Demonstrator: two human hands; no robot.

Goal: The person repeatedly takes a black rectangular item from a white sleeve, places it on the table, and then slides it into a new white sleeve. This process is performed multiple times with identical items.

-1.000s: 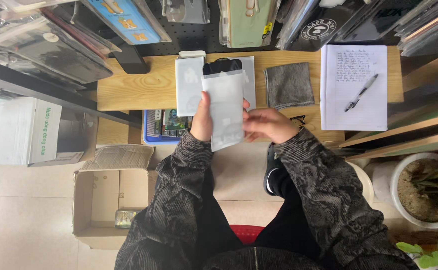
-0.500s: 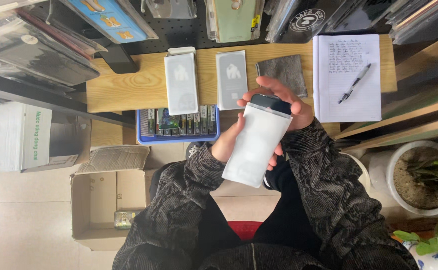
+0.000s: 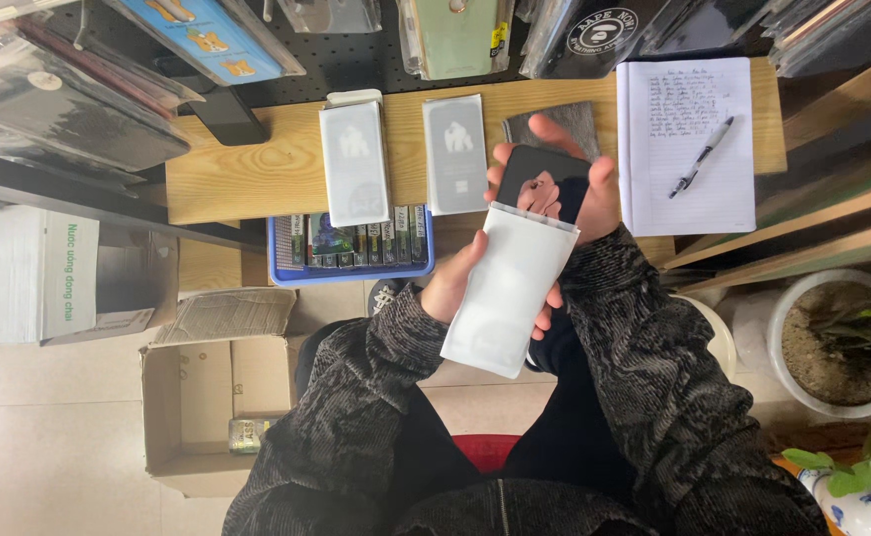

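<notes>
1. Centre of the view: the left hand [image 3: 452, 288] is clamped on the left edge of a flat white plastic sleeve [image 3: 508, 290], fingers tucked behind it, thumb side showing.
2. The sleeve runs on a slant, its open mouth up at about 1 o'clock, its closed bottom corner down at 7 o'clock over the person's lap.
3. Out of that mouth pokes a glossy black phone case [image 3: 545, 186], roughly half of it showing, the rest hidden inside the sleeve.
4. The right hand [image 3: 584, 194] sits behind the case, fingers curled around its top and right edges, so it grips the case; one fingertip shows above the top edge at 12 o'clock.
5. So the case lies between the hands: right hand at the upper end, left hand at 8 o'clock from it on the sleeve.
6. Behind the hands is a light wooden shelf board [image 3: 247, 169]. Two grey-white packaged cases [image 3: 355, 159] lie flat on it, at 10 and 11 o'clock from the hands.
7. At 2 o'clock lies a lined white notebook [image 3: 674, 119] with a pen [image 3: 702, 156] on it.
8. At 9 o'clock, just beneath the shelf edge, sits a blue tray of small packs [image 3: 351, 243].
9. At 8 o'clock, on the floor, stands an open cardboard box [image 3: 197, 397].
10. At 4 o'clock is a potted plant [image 3: 833, 347].
</notes>
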